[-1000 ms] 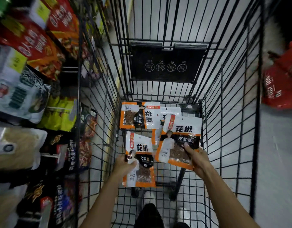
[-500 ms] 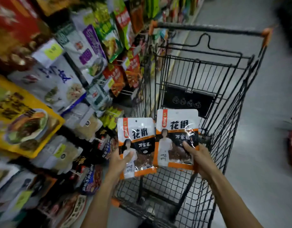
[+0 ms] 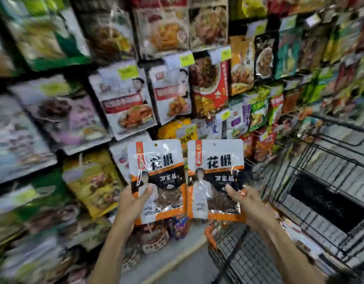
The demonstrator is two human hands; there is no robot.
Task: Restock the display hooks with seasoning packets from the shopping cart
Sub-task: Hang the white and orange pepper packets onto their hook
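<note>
I hold two white, black and orange seasoning packets upright, side by side, in front of the display wall. My left hand (image 3: 134, 203) grips the left packet (image 3: 158, 165) at its lower left, thumb across the front. My right hand (image 3: 245, 201) grips the right packet (image 3: 216, 160) at its lower right edge. Each packet has a small hang hole at the top. The black wire shopping cart (image 3: 312, 201) stands at the lower right; its inside is blurred.
The display wall (image 3: 136, 95) is packed with hanging seasoning packets in many colours, with yellow price tags on the hooks. Lower packets (image 3: 154, 238) hang just below my hands. A strip of grey floor (image 3: 177, 263) runs between display and cart.
Both hands lifted the two packets out of the cart and swung them left and up, facing the display wall. The cart has slid to the right edge of view.
</note>
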